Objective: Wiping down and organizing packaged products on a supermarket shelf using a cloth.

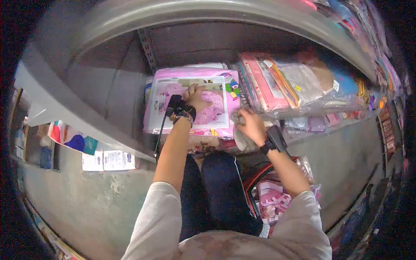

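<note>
A pink packaged textile (150, 112) in clear plastic lies on the shelf before me, with a printed picture insert (216, 84) and cartoon figures along its edges. On that insert rests my left hand (197, 97), palm down with fingers spread. My right hand (251, 125) is closed on a grey cloth (242, 138), bunched at the fingers and hanging over the shelf front, just right of the pink package. Other packages lie beneath the pink one, mostly hidden by it.
Several plastic-wrapped textiles (276, 81) are stacked at the right of the shelf. A grey metal upright (81, 107) borders the left, and a shelf edge (208, 13) arches above. By my knees stands a basket (252, 183) of pink packages; white packs (109, 161) sit at left.
</note>
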The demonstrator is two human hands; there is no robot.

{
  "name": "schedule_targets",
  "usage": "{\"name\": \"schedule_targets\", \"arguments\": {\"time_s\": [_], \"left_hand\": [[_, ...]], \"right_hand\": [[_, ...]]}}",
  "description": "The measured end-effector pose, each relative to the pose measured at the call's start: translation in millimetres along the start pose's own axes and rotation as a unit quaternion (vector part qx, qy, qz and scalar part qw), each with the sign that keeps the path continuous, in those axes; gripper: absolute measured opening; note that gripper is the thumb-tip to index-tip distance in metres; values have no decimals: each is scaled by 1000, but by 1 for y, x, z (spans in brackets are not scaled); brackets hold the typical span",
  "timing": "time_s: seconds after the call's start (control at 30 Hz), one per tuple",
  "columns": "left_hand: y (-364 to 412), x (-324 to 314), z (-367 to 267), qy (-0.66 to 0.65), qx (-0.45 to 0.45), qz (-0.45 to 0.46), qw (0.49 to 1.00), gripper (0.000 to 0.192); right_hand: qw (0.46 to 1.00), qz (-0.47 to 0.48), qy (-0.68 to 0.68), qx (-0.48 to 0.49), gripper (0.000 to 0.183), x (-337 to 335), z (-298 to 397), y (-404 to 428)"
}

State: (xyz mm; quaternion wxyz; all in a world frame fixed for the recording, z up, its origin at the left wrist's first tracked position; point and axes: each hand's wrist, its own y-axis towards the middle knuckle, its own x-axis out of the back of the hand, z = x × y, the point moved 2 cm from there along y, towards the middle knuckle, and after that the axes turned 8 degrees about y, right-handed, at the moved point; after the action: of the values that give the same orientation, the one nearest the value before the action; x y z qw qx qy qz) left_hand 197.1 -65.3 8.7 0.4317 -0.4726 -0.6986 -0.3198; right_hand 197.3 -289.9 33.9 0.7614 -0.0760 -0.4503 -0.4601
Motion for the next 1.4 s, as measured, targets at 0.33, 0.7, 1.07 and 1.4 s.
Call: {"name": "schedule_targets", "arguments": {"time_s": [0.33, 0.7, 1.07, 1.4], "left_hand": [[4, -4, 6, -19, -15, -9, 1000, 67], [4, -10, 6, -11, -16, -29, 999, 68], [0, 0, -7, 26, -19, 1, 999, 70], [4, -10, 6, 9, -12, -13, 1000, 71]], "right_hand": [[999, -52, 15, -2, 31, -9, 12, 39], [984, 154, -20, 84, 23, -13, 29, 8], [996, -48, -50, -48, 26, -16, -5, 41], [991, 47, -123, -37, 22, -3, -2, 44]]}}
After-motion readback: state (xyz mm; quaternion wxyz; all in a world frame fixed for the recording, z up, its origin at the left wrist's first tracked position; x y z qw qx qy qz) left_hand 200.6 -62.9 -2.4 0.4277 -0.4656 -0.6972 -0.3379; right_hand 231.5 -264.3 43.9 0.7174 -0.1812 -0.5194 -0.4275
